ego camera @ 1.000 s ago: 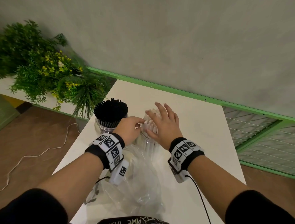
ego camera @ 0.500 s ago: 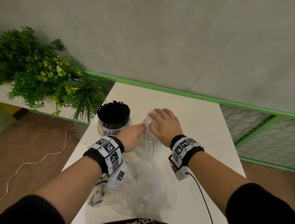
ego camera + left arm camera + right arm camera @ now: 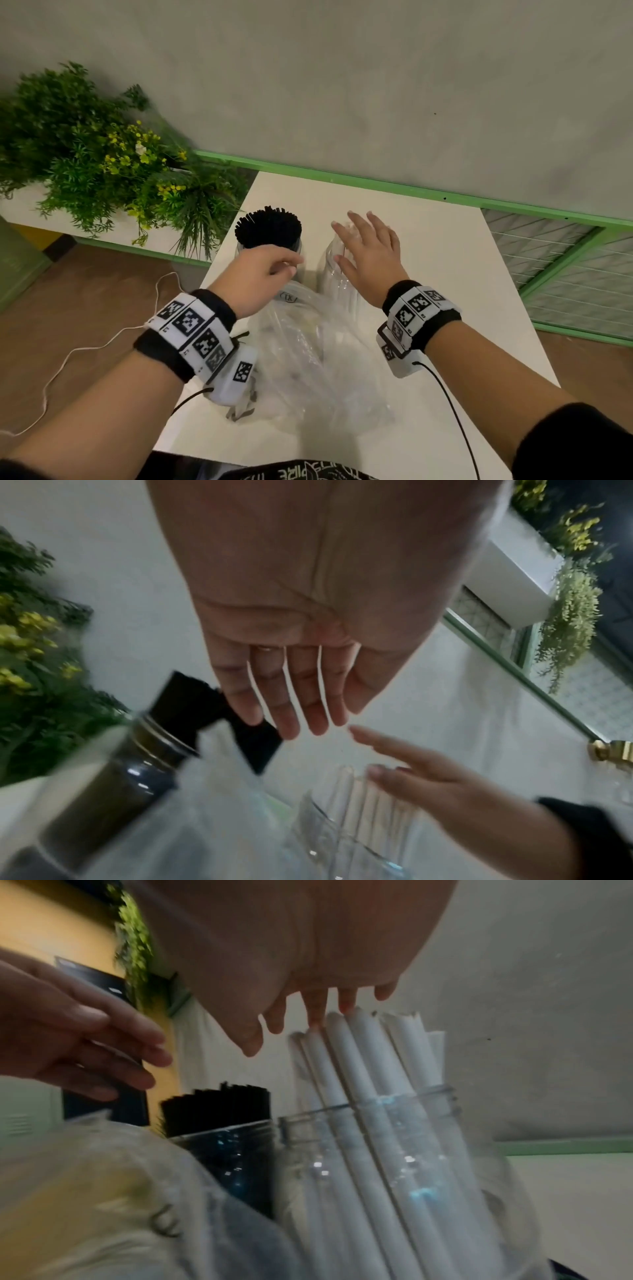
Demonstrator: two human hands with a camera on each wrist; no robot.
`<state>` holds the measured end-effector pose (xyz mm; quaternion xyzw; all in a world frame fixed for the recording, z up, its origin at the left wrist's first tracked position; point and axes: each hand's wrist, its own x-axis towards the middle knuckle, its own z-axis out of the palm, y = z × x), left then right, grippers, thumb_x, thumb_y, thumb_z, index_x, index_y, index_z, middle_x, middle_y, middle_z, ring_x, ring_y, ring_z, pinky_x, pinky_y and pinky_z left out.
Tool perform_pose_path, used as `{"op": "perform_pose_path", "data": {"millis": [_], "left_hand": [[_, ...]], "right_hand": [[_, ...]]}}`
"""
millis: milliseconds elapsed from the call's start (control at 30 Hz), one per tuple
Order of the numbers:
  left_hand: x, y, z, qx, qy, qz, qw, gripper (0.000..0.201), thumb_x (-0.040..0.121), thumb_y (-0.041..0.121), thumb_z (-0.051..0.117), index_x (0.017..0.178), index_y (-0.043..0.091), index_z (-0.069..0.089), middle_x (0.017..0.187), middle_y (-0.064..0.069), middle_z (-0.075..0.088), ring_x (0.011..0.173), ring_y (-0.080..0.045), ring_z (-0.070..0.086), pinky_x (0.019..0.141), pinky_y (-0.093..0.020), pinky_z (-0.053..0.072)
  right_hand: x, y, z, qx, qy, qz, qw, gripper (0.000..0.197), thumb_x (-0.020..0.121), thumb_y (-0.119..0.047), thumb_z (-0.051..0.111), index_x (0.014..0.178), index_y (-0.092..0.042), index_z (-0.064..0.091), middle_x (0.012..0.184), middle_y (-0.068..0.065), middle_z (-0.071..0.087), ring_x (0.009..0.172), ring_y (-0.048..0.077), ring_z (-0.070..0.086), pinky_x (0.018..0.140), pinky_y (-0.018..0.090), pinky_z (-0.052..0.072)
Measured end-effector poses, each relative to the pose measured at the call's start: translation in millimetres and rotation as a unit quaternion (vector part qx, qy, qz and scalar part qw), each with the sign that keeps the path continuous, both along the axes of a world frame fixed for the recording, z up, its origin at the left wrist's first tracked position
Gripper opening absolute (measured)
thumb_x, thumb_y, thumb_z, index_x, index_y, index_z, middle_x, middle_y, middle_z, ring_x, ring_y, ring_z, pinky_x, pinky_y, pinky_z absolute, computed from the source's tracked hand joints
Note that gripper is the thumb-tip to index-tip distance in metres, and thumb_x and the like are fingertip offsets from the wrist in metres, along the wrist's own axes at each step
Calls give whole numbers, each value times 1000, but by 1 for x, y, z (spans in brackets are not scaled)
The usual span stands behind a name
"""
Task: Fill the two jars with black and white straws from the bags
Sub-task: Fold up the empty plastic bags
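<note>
On the white table (image 3: pixel 445 267) stand two clear jars. The left jar (image 3: pixel 226 1150) is packed with black straws (image 3: pixel 268 229). The right jar (image 3: pixel 421 1139) holds white straws (image 3: pixel 356 1069), mostly hidden in the head view under my right hand (image 3: pixel 363 240). That hand is spread flat over the straw tops, fingertips (image 3: pixel 346 1007) at their ends. My left hand (image 3: pixel 286 267) hangs empty between the two jars, fingers relaxed (image 3: pixel 298 710), just in front of the black-straw jar. Empty clear plastic bags (image 3: pixel 318 359) lie crumpled below both hands.
A green plant with yellow flowers (image 3: pixel 102 164) sits on a ledge left of the table. A green rail (image 3: pixel 376 186) runs along the wall behind it. A white cable (image 3: pixel 68 356) trails on the brown floor at the left.
My left hand has let go of the white-straw jar's rim and drawn back to the left. My right hand has uncurled and now lies flat over the straw tops.
</note>
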<state>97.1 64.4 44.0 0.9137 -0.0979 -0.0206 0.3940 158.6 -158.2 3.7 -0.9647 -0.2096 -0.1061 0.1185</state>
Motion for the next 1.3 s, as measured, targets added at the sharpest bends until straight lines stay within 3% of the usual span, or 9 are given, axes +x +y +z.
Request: {"op": "perform_pose_path", "data": {"millis": [167,267,400,533,633,833,1000,1200,1300], "left_hand": [[-12,35,-11,144,91,71,983,46,89,51,54,127,23,53,118,0,55,104,-18,55,85,-30,42],[-16,35,-25,7,187,89,978,42,88,50,57,118,20,55,106,-2,64,96,-20,62,85,-36,49],[-15,24,-40,-67,134,96,984,21,85,37,68,89,18,59,80,-1,67,76,-15,68,80,-41,55],[-16,11,-38,-104,98,56,988,18,86,32,67,83,16,61,73,-1,66,60,-2,63,70,-27,52],[-18,6,-33,-153,75,18,985,17,84,29,69,84,13,64,73,-2,64,62,-2,59,63,-17,45],[-11,15,-37,-163,90,-95,978,46,71,38,81,110,24,61,109,5,65,102,-2,60,90,-17,45],[-5,6,-33,-174,53,-23,983,9,83,24,72,91,29,72,89,8,73,90,-4,65,84,-22,49],[8,32,-27,-163,-12,60,985,12,84,23,71,80,34,69,80,19,70,78,12,61,71,-7,42],[14,48,-30,-124,-34,85,988,6,85,30,69,81,28,72,77,8,69,79,-5,62,70,-20,46]], "right_hand": [[-52,17,-10,117,28,118,986,39,93,-42,41,116,-22,66,121,3,57,116,27,44,98,41,37],[-72,23,-28,55,141,70,986,37,95,-48,45,123,-31,61,142,0,41,133,26,29,106,44,27],[-83,35,-39,68,217,40,973,50,93,-56,41,135,-31,51,145,-4,41,136,22,29,110,48,29],[-86,45,-29,193,174,44,965,58,83,-64,45,127,-28,57,125,-6,52,118,16,46,102,33,38],[-87,50,-18,239,132,42,961,33,87,-40,65,114,-21,64,110,-6,54,101,10,51,87,22,39],[-83,48,5,368,116,52,921,3,88,-11,67,88,-14,68,91,-5,56,84,9,57,77,17,47],[-75,55,22,403,90,65,909,9,89,-8,66,88,-15,71,93,-4,65,84,15,59,71,15,43],[-54,34,54,445,-65,3,893,13,89,-7,66,82,-16,70,85,-8,65,79,6,60,69,17,48],[-44,19,71,482,-103,-20,870,21,90,-3,63,82,-23,67,84,-3,65,76,10,59,68,18,49]]}}
